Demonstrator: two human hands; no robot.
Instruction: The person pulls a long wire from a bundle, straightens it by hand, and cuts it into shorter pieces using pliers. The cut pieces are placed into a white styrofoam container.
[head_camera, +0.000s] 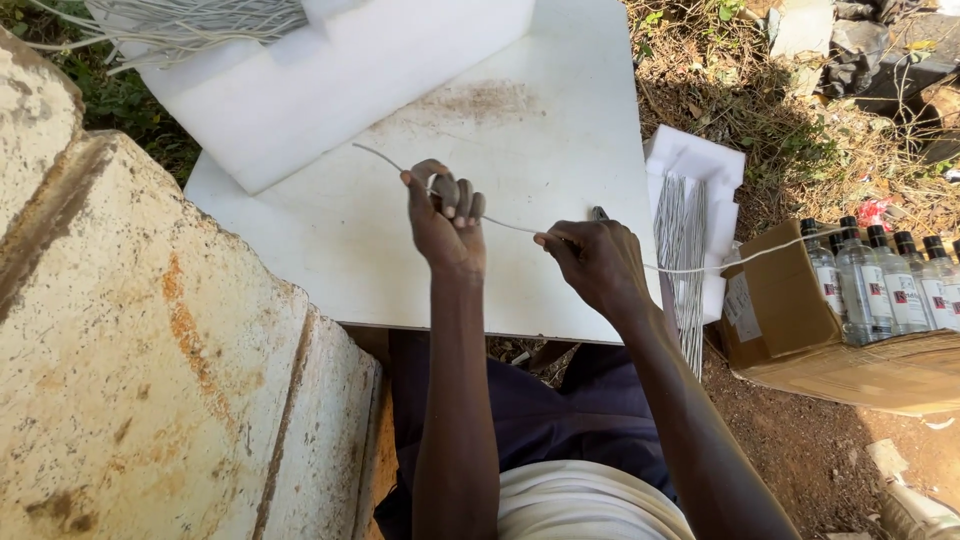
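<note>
Gripping a thin pale wire (510, 227) with both hands, I've got it stretched over the white board (560, 130) in front of me. My left hand (445, 220) is curled into a fist around it, fingers (462, 198) folded down over the strand, and the free end pokes out past my knuckles up and to the left, arcing over the board. My right hand (595, 262) sits just beside the left, a little lower and to the right, pinching the same wire between thumb and fingertips, so a short taut run of wire spans the gap between the two hands. From my right hand the strand carries on rightward, past the board's edge and across toward the cardboard box (790, 320) of clear bottles with dark caps (880, 280). Something slim and dark shows just behind my right knuckles; I can't tell what it is. Just right of the board, a bundle of cut grey wires (682, 250) lies in a white foam tray (700, 160), near my right wrist. A thick white foam block (320, 80) rests on the board's far corner, with more grey strands (190, 25) piled behind it. A worn stone slab (140, 350) rises at my left elbow.
</note>
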